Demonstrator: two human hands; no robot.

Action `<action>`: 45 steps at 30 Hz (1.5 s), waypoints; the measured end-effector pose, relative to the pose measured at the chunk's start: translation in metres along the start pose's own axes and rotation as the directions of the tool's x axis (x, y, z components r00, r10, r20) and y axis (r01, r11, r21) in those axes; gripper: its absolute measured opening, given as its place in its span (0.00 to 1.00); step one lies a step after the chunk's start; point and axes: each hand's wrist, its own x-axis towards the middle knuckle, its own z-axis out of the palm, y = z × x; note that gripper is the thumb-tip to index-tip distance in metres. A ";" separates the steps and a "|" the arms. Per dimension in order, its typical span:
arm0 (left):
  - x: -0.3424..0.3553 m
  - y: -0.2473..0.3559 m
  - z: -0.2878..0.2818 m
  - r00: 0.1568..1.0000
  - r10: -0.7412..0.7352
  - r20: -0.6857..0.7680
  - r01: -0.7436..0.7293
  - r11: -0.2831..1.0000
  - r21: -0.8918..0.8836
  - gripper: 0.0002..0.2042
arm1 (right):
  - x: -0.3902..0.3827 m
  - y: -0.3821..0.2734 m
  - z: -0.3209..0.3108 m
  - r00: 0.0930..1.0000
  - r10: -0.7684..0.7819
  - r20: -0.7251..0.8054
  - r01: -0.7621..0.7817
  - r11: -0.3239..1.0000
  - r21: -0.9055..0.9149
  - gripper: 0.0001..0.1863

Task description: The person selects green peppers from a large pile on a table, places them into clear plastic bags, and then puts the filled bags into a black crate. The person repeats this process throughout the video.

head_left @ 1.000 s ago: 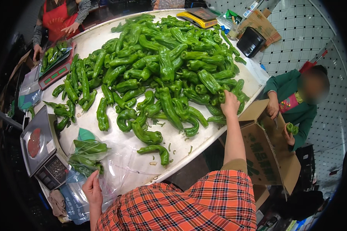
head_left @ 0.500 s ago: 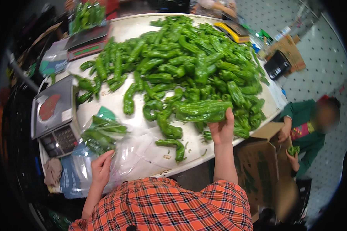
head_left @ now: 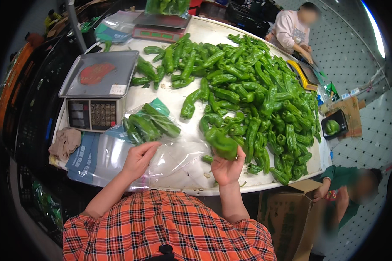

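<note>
My left hand (head_left: 140,158) pinches the edge of a clear plastic bag (head_left: 178,158) near the table's front edge. Several long green peppers (head_left: 146,126) lie in its far end. To the right, my right hand (head_left: 228,169) is closed on a green pepper (head_left: 223,145), held up in front of the pile and blurred by motion. A large heap of green peppers (head_left: 265,100) covers the middle and right of the white table (head_left: 178,111).
At left stands a grey scale (head_left: 96,78), with a crumpled cloth (head_left: 65,143) and flat plastic bags (head_left: 85,156) nearer me. Behind is a second scale (head_left: 159,32) bearing a filled bag. A cardboard box (head_left: 287,217) stands front right beside a person in green; another person sits far right.
The view has swung left, shifting the scene rightward. My right hand has brought the pepper closer to the bag. Something green now shows on the black tray at right. My left hand keeps its pinch.
</note>
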 end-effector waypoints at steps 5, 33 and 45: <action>0.000 0.000 -0.003 0.997 -0.073 -0.023 0.067 0.980 -0.190 0.12 | -0.014 0.043 -0.007 0.999 -0.038 -0.013 0.024 0.812 -0.584 0.22; -0.040 -0.017 -0.013 0.989 0.140 0.057 -0.145 0.771 0.621 0.13 | -0.020 -0.014 -0.046 0.904 -0.211 0.372 0.328 -0.214 -0.920 0.10; -0.027 0.006 -0.001 0.914 0.268 0.306 -0.407 0.597 0.691 0.16 | -0.037 -0.213 -0.115 0.701 -0.691 -0.177 -0.643 -0.504 -0.576 0.22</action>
